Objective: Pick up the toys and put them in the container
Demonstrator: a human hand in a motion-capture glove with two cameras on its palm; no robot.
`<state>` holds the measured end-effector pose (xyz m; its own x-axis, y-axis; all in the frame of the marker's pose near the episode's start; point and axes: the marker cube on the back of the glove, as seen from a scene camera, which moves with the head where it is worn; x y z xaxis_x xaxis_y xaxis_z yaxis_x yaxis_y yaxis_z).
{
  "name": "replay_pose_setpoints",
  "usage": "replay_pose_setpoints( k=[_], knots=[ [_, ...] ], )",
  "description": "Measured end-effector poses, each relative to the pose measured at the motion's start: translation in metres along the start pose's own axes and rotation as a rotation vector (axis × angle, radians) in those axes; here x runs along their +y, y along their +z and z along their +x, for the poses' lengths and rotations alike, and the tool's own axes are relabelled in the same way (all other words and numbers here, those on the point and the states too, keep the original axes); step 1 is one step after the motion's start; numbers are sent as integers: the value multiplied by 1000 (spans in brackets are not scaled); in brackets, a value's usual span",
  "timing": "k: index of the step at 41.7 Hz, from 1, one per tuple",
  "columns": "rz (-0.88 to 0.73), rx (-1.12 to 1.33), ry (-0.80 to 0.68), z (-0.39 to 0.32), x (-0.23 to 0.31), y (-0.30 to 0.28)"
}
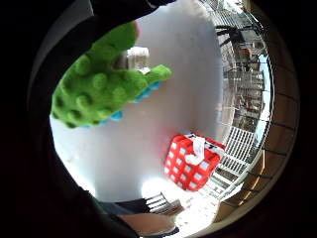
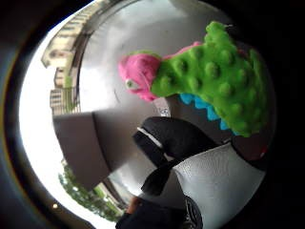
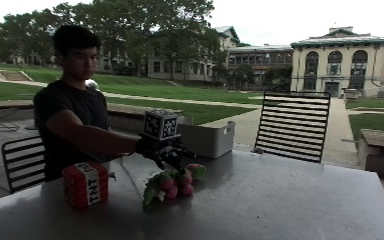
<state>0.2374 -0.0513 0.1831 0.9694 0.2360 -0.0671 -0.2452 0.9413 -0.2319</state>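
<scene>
A: Gloved right hand (image 3: 160, 150) is sitting mid-frame in the outside view, fingers curling round the green-and-pink plush toy (image 3: 172, 186) and holding it just above the table (image 3: 278, 200).
B: Clear of the surface?
A: Can't tell; its tail may be touching. Lift higher first, then carry it to the grey container (image 3: 208, 138) just behind the hand.
B: Anything blocking?
A: No. The red TNT block (image 3: 85, 184) is waiting lower left, and the slatted chair (image 3: 293, 125) is standing well right.
</scene>
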Motion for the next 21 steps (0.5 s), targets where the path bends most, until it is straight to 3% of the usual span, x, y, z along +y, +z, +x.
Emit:
replay_pose_setpoints(
  k=[21],
  knots=[
    [-63,76,77,13,-21,60]
  ],
)
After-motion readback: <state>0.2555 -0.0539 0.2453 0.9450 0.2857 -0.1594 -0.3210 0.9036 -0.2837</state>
